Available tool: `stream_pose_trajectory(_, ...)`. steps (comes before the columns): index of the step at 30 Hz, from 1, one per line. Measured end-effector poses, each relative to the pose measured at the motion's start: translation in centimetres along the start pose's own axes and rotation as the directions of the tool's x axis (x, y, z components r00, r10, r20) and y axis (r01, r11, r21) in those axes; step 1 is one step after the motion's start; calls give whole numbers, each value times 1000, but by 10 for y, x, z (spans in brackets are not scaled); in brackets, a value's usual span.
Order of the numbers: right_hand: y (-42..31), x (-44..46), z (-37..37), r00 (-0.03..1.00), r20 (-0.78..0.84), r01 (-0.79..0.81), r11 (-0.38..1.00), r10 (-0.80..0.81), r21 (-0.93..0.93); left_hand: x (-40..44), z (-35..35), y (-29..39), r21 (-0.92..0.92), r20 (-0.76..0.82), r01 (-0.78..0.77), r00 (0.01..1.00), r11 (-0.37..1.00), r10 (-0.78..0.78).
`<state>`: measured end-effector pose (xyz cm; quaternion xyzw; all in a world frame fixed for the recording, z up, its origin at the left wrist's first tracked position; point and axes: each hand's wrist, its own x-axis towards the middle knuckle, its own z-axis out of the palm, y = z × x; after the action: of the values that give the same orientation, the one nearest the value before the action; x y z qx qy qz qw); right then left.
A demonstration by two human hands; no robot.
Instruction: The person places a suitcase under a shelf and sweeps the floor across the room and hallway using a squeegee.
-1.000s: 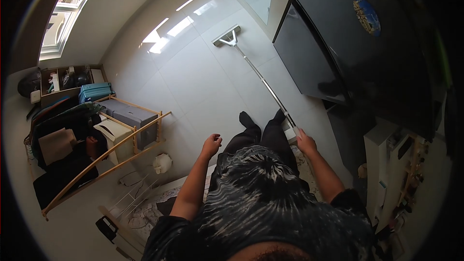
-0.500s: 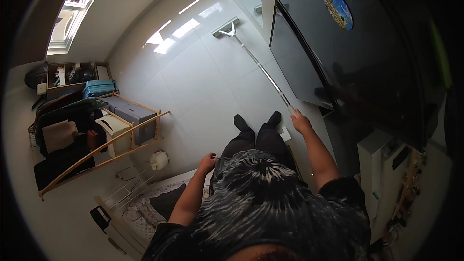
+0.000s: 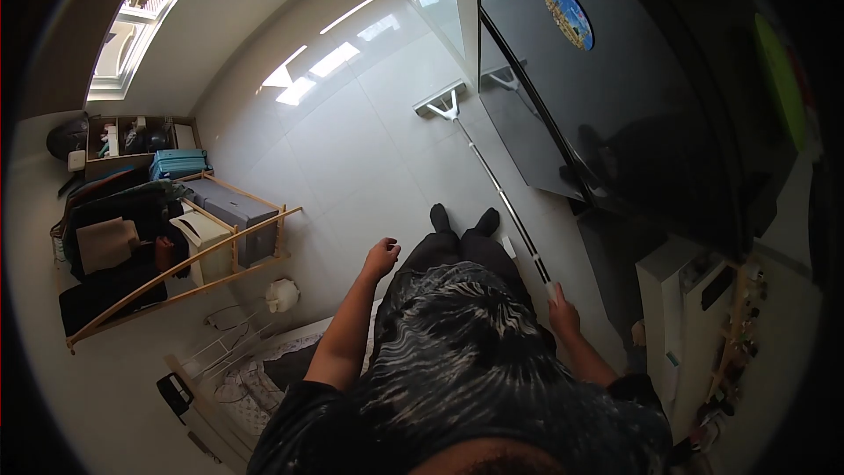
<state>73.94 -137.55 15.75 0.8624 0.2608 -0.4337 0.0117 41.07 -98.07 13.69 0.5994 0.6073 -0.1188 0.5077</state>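
Right hand (image 3: 565, 312): fingers wrapped round the near end of the mop pole (image 3: 510, 211) — a firm grasp.
Left hand (image 3: 381, 257): nothing held, fingers loosely curled in the air, beside the person's dark clothing.
Mop head (image 3: 440, 100): flat on the pale tiled floor (image 3: 352, 167), at the pole's far end from the right fingers, near the foot of the glossy dark fridge (image 3: 607, 97).
Feet (image 3: 464, 220): in dark socks on the floor, between the left fingers and the pole.
Wooden rack (image 3: 234, 242): beyond the left fingers, well apart — draped with dark clothes (image 3: 132, 229).
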Motion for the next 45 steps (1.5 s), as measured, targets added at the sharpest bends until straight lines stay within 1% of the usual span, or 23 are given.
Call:
stream_pose_trajectory(2, -53, 62, -20, 999, 53, 1, 998, -4, 60, -5, -5, -17, 8, -9, 16, 1000, 1000, -16)
stream_pose_trajectory(4, -120, 121, -47, 998, -12, 60, 993, -59, 102, -9, -5, -43, 41, 36, 40, 999, 998, -41)
stream_pose_trajectory(7, -217, 213, -75, 997, 6, 70, 969, -74, 236, -23, -15, -52, 265, 87, 80, 990, 961, -107)
stream_pose_trajectory(8, -241, 243, -74, 996, -21, 85, 975, -82, 207, -19, -19, -59, 347, 95, 78, 988, 934, -118)
stream_pose_trajectory(10, -295, 245, -108, 997, -17, 74, 990, -72, 124, -11, -29, -67, 365, 129, 87, 981, 927, -143)
stream_pose_trajectory(11, -302, 235, -119, 998, 18, 51, 984, -55, 172, -3, -34, -68, 373, 157, 94, 974, 923, -162)
stream_pose_trajectory(13, -290, 227, -113, 997, 25, 65, 981, -71, 184, 20, -38, -68, 329, 139, 62, 984, 942, -114)
stream_pose_trajectory(16, -208, 187, -67, 999, 12, 41, 994, -43, 101, 45, -42, -23, 212, 121, 60, 989, 976, -87)
stream_pose_trajectory(17, -165, 166, -36, 993, -45, 112, 989, -108, 99, 56, -40, -17, 178, 127, 12, 991, 984, -35)
stream_pose_trajectory(19, -120, 82, -29, 996, 79, -44, 993, 36, 108, 74, -32, 3, 131, 133, -40, 991, 991, 22)
stream_pose_trajectory(24, -5, -70, 27, 990, 114, -94, 993, 85, 72, 92, -17, 44, 34, 180, -122, 977, 992, 114)
stream_pose_trajectory(26, -3, -103, 20, 995, -97, 36, 994, -26, 100, 88, -17, 53, 57, 229, -86, 971, 995, 71)
stream_pose_trajectory(27, -2, -104, 14, 995, -94, 21, 995, -11, 98, 91, -17, 49, 119, 226, -127, 969, 985, 98)
stream_pose_trajectory(29, -58, -86, -37, 993, 81, -87, 995, 91, -46, 88, -23, 45, 251, 239, -175, 964, 952, 114)
stream_pose_trajectory(31, -86, -57, -54, 999, 12, -34, 990, 36, -136, 105, -23, 17, 299, 289, -120, 957, 947, 29)
stream_pose_trajectory(35, -151, 55, -60, 997, -52, 53, 998, -51, 35, 112, -37, 23, 613, 284, -161, 959, 774, -26)
stream_pose_trajectory(36, -179, 77, -70, 987, -99, 139, 987, -131, 86, 115, -32, 28, 591, 257, -264, 957, 762, 133)
stream_pose_trajectory(37, -208, 96, -84, 977, -77, 211, 959, -200, 189, 101, -34, 68, 553, 218, -293, 955, 780, 204)
stream_pose_trajectory(39, -260, 110, -113, 905, -76, 424, 871, -419, 246, 95, -28, 133, 390, 172, -488, 872, 781, 459)
stream_pose_trajectory(40, -301, 85, -163, 887, 131, 322, 795, -443, 513, 97, -21, 162, 301, 121, -591, 802, 749, 585)
stream_pose_trajectory(41, -318, 77, -175, 851, 99, 336, 679, -516, 653, 94, -20, 197, 237, 69, -669, 735, 704, 675)
stream_pose_trajectory(43, -339, 57, -206, 772, 19, 347, 446, -635, 825, 101, -13, 248, 287, -29, -791, 557, 540, 830)
stream_pose_trajectory(45, -342, 50, -221, 716, -72, 301, 213, -694, 930, 104, -2, 281, 250, -135, -754, 594, 607, 793)
